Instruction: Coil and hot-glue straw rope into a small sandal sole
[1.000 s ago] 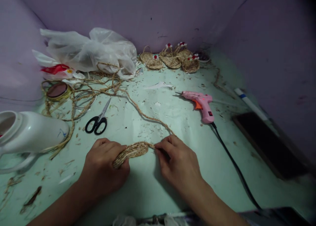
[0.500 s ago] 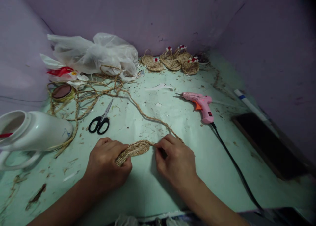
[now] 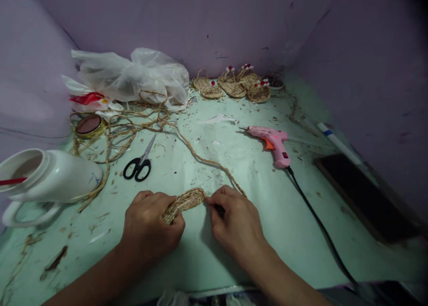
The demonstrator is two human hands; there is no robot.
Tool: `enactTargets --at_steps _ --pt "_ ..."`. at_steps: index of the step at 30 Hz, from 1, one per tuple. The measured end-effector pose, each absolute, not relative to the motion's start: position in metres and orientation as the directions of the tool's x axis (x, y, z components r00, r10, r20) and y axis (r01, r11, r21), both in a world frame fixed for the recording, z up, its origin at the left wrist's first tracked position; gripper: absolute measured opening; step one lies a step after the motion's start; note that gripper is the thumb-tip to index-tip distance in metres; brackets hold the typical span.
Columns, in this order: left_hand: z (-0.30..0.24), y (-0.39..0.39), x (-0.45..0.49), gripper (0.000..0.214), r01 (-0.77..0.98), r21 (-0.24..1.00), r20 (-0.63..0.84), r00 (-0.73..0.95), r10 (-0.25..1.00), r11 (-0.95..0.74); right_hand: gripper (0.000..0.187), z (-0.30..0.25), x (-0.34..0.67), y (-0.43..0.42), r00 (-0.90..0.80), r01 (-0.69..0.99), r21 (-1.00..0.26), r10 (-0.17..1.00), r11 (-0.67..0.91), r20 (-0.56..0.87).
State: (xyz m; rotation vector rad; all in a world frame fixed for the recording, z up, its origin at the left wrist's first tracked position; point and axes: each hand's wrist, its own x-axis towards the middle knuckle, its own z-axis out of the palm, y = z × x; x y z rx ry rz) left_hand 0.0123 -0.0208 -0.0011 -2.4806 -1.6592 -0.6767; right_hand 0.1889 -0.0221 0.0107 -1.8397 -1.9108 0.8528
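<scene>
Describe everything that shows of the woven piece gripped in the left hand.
The woven piece is straw-coloured, seemingly plaited natural fibre, with rows of braid laid side by side into a narrow, flattish strip with a rounded right end. It slants up toward that end, in front of the person above the pale green tabletop. The left hand grips its other end, hiding part of it, with the thumb on the near side. The right hand pinches braided cord at the rounded end.
</scene>
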Motion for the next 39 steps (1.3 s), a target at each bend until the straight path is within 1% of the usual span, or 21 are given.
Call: enactTargets --at_steps 8,10,13,15,18,21,23,28,29,31,33,34,36,37,39 --pt "0.000 -0.027 0.019 0.011 0.901 0.140 0.390 0.332 0.859 -0.411 0.018 0.012 0.186 -0.025 -0.079 0.762 -0.645 0.978 -0.066 -0.193" --pt "0.000 -0.027 0.020 0.012 0.900 0.141 0.383 0.335 0.861 -0.413 0.019 0.009 0.186 -0.026 -0.076 0.689 -0.718 0.974 -0.103 -0.212" --pt "-0.001 -0.027 0.020 0.012 0.908 0.146 0.353 0.323 0.878 -0.392 0.021 -0.001 0.187 -0.027 -0.115 0.514 -0.845 0.963 -0.150 -0.242" --pt "-0.002 -0.026 0.020 0.011 0.920 0.152 0.325 0.300 0.897 -0.362 0.025 -0.008 0.188 -0.027 -0.161 0.448 -0.880 0.954 -0.157 -0.252" --pt "-0.002 -0.025 0.020 0.012 0.925 0.159 0.293 0.290 0.911 -0.345 0.026 -0.015 0.188 -0.025 -0.199 0.425 -0.892 0.945 -0.156 -0.260" --pt "-0.002 -0.025 0.020 0.013 0.917 0.164 0.289 0.309 0.906 -0.365 0.025 -0.012 0.188 -0.023 -0.214 0.455 -0.879 0.941 -0.140 -0.261" --pt "-0.001 -0.025 0.019 0.014 0.910 0.173 0.286 0.320 0.903 -0.378 0.024 -0.005 0.191 -0.019 -0.232 0.507 -0.854 0.936 -0.117 -0.266" --pt "0.000 -0.023 0.016 0.016 0.876 0.244 0.256 0.355 0.899 -0.416 0.021 0.023 0.208 -0.005 -0.231 0.693 -0.717 0.920 -0.073 -0.316" --pt "0.000 -0.022 0.016 0.016 0.867 0.256 0.257 0.366 0.895 -0.428 0.019 0.028 0.211 -0.001 -0.232 0.724 -0.689 0.927 -0.039 -0.296" --pt "0.000 -0.021 0.015 0.016 0.849 0.271 0.268 0.387 0.882 -0.454 0.014 0.033 0.213 0.005 -0.299 0.744 -0.659 0.936 0.107 -0.186" --pt "0.000 -0.020 0.014 0.016 0.837 0.281 0.275 0.398 0.875 -0.469 0.021 0.033 0.210 0.010 -0.429 0.711 -0.643 0.900 0.286 -0.074" --pt "0.001 -0.020 0.014 0.017 0.835 0.286 0.267 0.401 0.876 -0.470 0.027 0.031 0.207 0.011 -0.492 0.688 -0.634 0.869 0.354 -0.049" --pt "0.002 -0.020 0.013 0.016 0.834 0.303 0.222 0.408 0.886 -0.461 0.037 0.025 0.202 0.011 -0.573 0.664 -0.616 0.818 0.424 -0.054" --pt "0.003 -0.020 0.012 0.015 0.835 0.315 0.192 0.410 0.892 -0.451 0.037 0.021 0.199 0.010 -0.591 0.659 -0.606 0.805 0.446 -0.051" --pt "0.005 -0.020 0.012 0.014 0.841 0.341 0.132 0.400 0.907 -0.420 0.030 0.011 0.195 0.008 -0.599 0.638 -0.605 0.801 0.476 -0.002"
